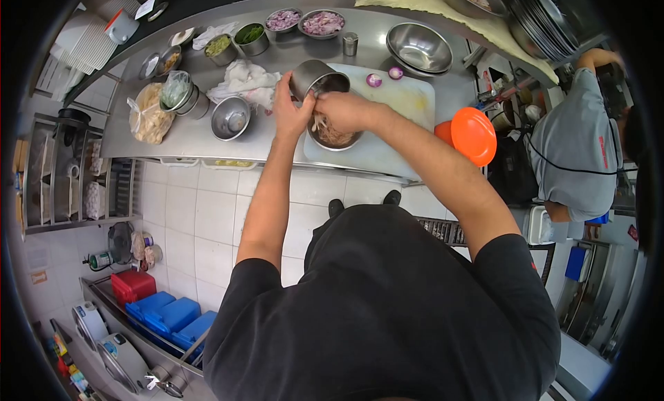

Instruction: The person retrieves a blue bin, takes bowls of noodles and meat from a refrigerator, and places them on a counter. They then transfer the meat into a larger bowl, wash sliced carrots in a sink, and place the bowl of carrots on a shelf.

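Observation:
Tipped on its side, a metal pot (309,74) is held by my left hand (293,110), whose fingers wrap round its wall with the thumb toward the rim. Its dark mouth faces a metal bowl (344,148) just below. Brown shredded food (330,133) lies in that bowl. My right hand (339,111) is between the pot's mouth and the bowl, fingers curled and partly hidden, with pale strands beneath them. What it grips I cannot tell. Under the bowl is a white cutting board (411,110). Two purple onion pieces (374,80) lie on the board near its far edge.
Bowls of chopped onion (322,24) and pots of greens (251,38) line the back. Left are a white cloth (243,83), a small bowl (230,118) and a bag (149,112). Right are empty steel bowls (420,47), orange lids (473,136) and a person in grey (573,145).

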The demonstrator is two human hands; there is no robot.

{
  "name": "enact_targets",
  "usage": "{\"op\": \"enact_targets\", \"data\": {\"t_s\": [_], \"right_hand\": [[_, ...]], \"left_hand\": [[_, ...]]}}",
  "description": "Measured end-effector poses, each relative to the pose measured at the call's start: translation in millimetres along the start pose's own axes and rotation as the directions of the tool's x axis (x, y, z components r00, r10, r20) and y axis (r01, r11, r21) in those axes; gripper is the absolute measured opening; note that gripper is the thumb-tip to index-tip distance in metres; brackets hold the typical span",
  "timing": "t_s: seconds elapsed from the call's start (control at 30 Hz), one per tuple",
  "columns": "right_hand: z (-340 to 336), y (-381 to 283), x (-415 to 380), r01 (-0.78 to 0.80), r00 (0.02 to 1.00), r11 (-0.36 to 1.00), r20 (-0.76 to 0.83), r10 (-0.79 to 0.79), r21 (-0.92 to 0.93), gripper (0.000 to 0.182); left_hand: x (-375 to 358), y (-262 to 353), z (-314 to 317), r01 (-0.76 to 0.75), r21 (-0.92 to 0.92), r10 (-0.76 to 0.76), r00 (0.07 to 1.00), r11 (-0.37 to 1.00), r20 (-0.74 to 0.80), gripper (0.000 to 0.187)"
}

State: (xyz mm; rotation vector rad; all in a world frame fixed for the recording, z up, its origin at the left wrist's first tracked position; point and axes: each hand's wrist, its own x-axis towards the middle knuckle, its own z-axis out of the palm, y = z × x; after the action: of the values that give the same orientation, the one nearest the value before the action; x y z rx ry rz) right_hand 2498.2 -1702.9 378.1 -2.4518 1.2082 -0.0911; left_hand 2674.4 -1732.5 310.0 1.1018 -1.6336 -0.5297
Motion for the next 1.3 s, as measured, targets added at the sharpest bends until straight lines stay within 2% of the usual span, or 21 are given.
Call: {"op": "enact_targets", "data": {"t_s": [0.03, 0.13, 0.27, 0.37, 0.47, 0.57, 0.67, 0.77, 0.87, 0.97, 1.07, 1.17, 1.27, 1.3], "right_hand": [[5, 2, -5, 0.021, 1.0, 0.997, -0.002, -0.022, -0.072, 0.024], [31, 12, -19, 0.043, 0.998, 0.986, 0.045, -0.037, -0.161, 0.025], [32, 13, -22, -0.055, 0.995, 0.989, -0.085, 0.044, -0.135, 0.027], [17, 8, -20, -0.071, 0.981, 0.996, -0.187, 0.059, -0.059, 0.025], [-6, -4, -19, -0.094, 0.969, 0.992, -0.237, 0.072, -0.085, 0.025], [-12, -5, -8, -0.101, 0.95, 0.985, -0.309, 0.052, -0.143, 0.028], [-29, -14, -7, -0.099, 0.934, 0.994, -0.348, 0.076, -0.051, 0.026], [-38, -17, -4, -0.081, 0.88, 0.996, -0.466, 0.093, 0.047, 0.027], [-51, -15, -3, -0.085, 0.875, 0.995, -0.475, 0.095, 0.044, 0.03], [-49, -11, 2, -0.017, 0.861, 0.998, -0.509, -0.014, -0.057, 0.028], [-44, -12, 13, -0.052, 0.899, 0.983, -0.436, -0.032, -0.179, 0.025], [-38, -26, 27, -0.238, 0.902, 0.953, -0.406, 0.146, -0.187, 0.025], [-35, -30, 37, -0.283, 0.929, 0.898, -0.328, 0.171, -0.336, 0.027], [-32, -30, 37, -0.269, 0.931, 0.905, -0.331, 0.155, -0.331, 0.027]], "left_hand": [[3, -5, 0, -0.017, 0.045, 0.017, 1.0, 0.999, -0.002, 0.066], [8, -36, 8, 0.07, 0.054, -0.066, 0.995, 0.996, -0.071, 0.069], [7, -46, 7, 0.103, 0.004, -0.102, 0.993, 0.995, -0.065, 0.067], [4, -34, 8, 0.206, -0.137, -0.211, 0.977, 0.969, -0.024, 0.063], [3, -28, 10, 0.196, -0.183, -0.211, 0.976, 0.963, -0.061, 0.058], [6, -22, 5, 0.213, -0.249, -0.221, 0.975, 0.945, -0.004, 0.057], [8, -17, 2, 0.296, -0.393, -0.331, 0.944, 0.87, -0.021, 0.055], [9, -26, -2, 0.364, -0.533, -0.435, 0.9, 0.764, -0.009, 0.057], [9, -19, -10, 0.412, -0.595, -0.466, 0.882, 0.69, 0.07, 0.058], [15, -13, -15, 0.455, -0.461, -0.487, 0.872, 0.762, 0.054, 0.059], [19, 6, -21, 0.514, -0.302, -0.514, 0.854, 0.803, 0.086, 0.06], [19, 20, -15, 0.387, -0.289, -0.383, 0.921, 0.876, 0.074, 0.059], [18, 30, -11, 0.338, -0.357, -0.314, 0.941, 0.871, 0.124, 0.056], [18, 31, -12, 0.32, -0.354, -0.297, 0.947, 0.879, 0.119, 0.054]]}}
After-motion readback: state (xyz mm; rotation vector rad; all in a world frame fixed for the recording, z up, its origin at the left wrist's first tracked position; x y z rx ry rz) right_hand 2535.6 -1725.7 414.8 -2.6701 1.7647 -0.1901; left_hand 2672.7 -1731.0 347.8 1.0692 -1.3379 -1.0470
